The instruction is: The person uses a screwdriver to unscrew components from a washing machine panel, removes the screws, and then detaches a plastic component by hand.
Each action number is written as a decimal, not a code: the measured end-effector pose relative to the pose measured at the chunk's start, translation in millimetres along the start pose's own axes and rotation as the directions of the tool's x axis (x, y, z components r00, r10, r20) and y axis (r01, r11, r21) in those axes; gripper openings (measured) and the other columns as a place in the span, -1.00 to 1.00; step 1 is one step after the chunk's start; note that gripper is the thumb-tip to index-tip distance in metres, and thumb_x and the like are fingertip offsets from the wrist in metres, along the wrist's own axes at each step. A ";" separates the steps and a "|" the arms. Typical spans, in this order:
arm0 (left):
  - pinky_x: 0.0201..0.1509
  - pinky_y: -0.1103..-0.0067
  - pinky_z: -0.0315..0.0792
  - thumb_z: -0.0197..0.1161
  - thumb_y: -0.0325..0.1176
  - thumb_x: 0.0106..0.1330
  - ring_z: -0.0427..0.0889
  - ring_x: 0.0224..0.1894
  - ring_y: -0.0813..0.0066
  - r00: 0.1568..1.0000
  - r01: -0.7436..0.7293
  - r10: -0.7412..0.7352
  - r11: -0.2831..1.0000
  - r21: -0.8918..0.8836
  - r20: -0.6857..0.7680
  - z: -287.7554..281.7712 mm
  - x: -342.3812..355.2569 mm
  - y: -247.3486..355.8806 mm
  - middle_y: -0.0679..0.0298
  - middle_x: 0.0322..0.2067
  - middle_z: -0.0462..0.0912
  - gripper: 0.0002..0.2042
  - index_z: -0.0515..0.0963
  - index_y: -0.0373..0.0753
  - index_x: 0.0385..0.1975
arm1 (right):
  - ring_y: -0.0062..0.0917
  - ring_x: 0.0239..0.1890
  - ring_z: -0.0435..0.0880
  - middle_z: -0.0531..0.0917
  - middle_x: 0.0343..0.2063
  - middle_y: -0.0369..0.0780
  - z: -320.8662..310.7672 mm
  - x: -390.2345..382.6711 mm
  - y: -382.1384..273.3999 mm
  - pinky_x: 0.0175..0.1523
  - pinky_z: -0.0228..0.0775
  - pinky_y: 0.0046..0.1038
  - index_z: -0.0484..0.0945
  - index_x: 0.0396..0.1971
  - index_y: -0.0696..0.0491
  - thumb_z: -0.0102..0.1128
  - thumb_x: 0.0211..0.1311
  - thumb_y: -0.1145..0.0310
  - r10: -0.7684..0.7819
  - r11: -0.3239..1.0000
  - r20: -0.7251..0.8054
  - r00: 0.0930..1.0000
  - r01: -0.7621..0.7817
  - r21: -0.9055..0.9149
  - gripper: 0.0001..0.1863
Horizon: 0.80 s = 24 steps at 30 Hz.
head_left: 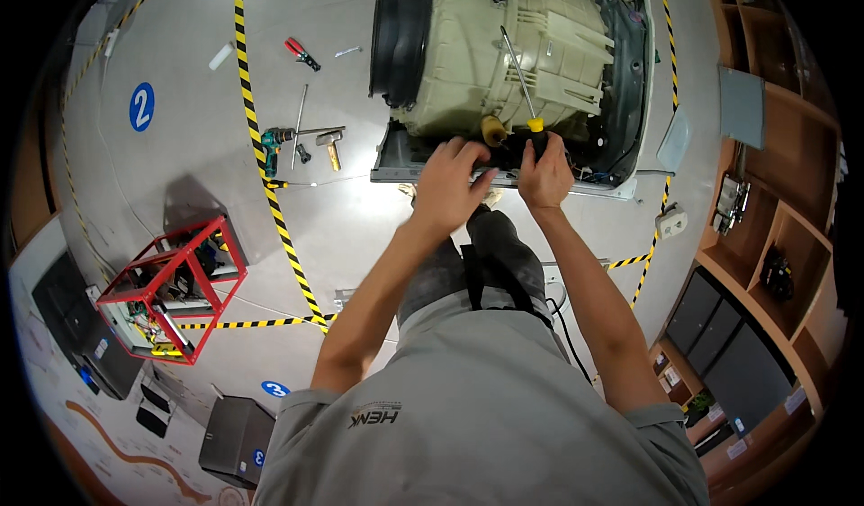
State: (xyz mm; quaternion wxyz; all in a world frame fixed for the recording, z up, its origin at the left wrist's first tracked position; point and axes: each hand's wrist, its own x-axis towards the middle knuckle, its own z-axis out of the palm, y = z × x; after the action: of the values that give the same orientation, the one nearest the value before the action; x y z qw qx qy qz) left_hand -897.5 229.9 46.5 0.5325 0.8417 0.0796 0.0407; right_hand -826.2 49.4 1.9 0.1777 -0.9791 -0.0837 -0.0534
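A washing machine with its side off lies in front of me, its cream plastic tub [468,51] bare. My right hand [546,177] is wrapped round the black-and-yellow handle of a screwdriver [519,74]. The long metal shaft points away from me, in front of the tub. At the near edge of the machine's frame [423,174], my left hand [453,186] reaches in with thumb and fingers apart and no object visible between them. Its fingertips are partly lost against the dark interior. Just beyond it, a yellowish round part [492,130] sits below the tub.
On the floor to the left lie a cordless drill [273,150], a hammer [331,146], red-handled pliers [301,53] and another screwdriver [281,185]. A red-framed unit [180,285] stands farther left. Wooden shelves [774,173] line the right side.
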 end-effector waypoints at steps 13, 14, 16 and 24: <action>-0.13 0.23 0.51 0.28 -0.27 0.22 0.66 -0.21 0.02 0.937 0.047 -0.150 0.949 0.312 0.315 14.5 72.8 -48.3 0.07 -0.35 0.69 -0.84 0.66 -0.20 -0.34 | -0.15 -0.32 0.64 0.62 -0.32 -0.12 -0.7 -1.1 3.0 -0.28 0.47 -0.23 0.49 -0.13 0.08 0.29 0.15 0.29 0.039 0.998 -0.019 0.999 -0.038 0.042 -0.67; -0.13 0.24 0.50 0.28 -0.24 0.24 0.65 -0.21 0.01 0.937 0.052 -0.160 0.942 0.332 0.310 0.9 74.5 -52.5 0.06 -0.36 0.69 -0.82 0.66 -0.21 -0.34 | -0.15 -0.31 0.64 0.61 -0.32 -0.13 -0.6 -0.7 2.7 -0.27 0.47 -0.22 0.49 -0.14 0.08 0.30 0.13 0.30 0.033 0.998 -0.022 0.999 -0.032 0.054 -0.67; -0.20 0.35 0.50 0.31 -0.28 0.22 0.67 -0.29 0.07 0.923 0.091 -0.197 0.946 0.312 0.329 -29.2 75.3 -60.6 0.06 -0.36 0.70 -0.80 0.65 -0.25 -0.27 | -0.15 -0.32 0.64 0.61 -0.32 -0.13 -0.8 -0.3 2.1 -0.28 0.46 -0.22 0.49 -0.14 0.08 0.30 0.13 0.30 0.045 0.997 -0.022 0.999 -0.044 0.065 -0.67; -0.28 0.55 0.49 0.28 -0.27 0.34 0.69 -0.43 0.38 0.860 0.504 -0.510 0.853 0.137 0.015 -133.8 38.3 -109.0 0.10 -0.44 0.71 -0.74 0.63 -0.40 -0.24 | -0.16 -0.32 0.65 0.61 -0.32 -0.13 0.9 0.4 0.6 -0.28 0.48 -0.24 0.51 -0.14 0.09 0.30 0.15 0.30 0.029 0.999 -0.030 0.999 -0.028 0.040 -0.69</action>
State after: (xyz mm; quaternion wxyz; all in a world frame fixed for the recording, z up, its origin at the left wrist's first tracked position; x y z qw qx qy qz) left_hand -890.3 401.5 5.0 0.4711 0.8241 0.2875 -0.1274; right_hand -825.6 49.2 1.0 0.1993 -0.9755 -0.0680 -0.0642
